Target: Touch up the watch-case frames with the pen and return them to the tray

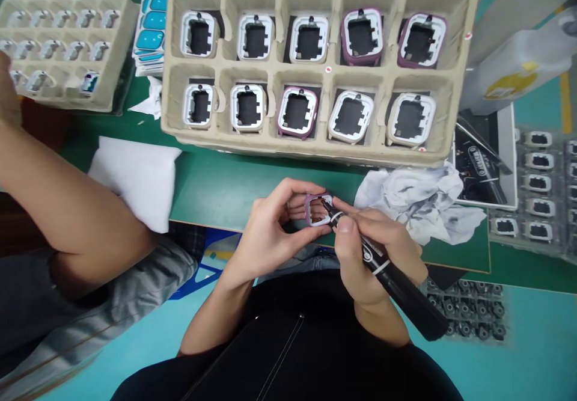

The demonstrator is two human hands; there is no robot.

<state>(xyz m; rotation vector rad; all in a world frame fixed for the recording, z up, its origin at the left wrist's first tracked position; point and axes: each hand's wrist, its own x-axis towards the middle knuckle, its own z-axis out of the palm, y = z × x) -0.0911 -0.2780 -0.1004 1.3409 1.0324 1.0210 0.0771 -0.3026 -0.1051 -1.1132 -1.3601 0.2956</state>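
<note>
Your left hand [265, 232] pinches a small purple-rimmed, rounded-square plastic frame [317, 210] between thumb and fingers, holding it in the air just off the near edge of the green bench [225, 184] and above your lap. The frame's open face is turned up toward you, and its hollow middle shows your fingers behind it. It is close to square, so no long axis stands out; its sides sit a little askew to the bench edge.

Your right hand [369, 251] is closed around a thick black marker pen [387, 275], gripped like a pencil with the thumb pressed on the barrel. The marker's long axis runs on a diagonal from lower right to upper left: the butt end points down past your wrist, and the tip points up-left and touches the frame's right edge.

Just beyond your hands, a large beige pulp-fibre tray [315, 148] lies on the bench, each compartment holding one frame of the same kind, most white-rimmed and a few purple-rimmed. A crumpled white cloth stained with grey [419, 199] sits just right of your right hand. A folded white cloth [137, 175] lies to the left at the bench edge. A second, smaller beige tray of small grey parts [58, 46] rests at the far left. Another person's bare forearm [67, 202] reaches across the left side, well apart from your hands.
</note>
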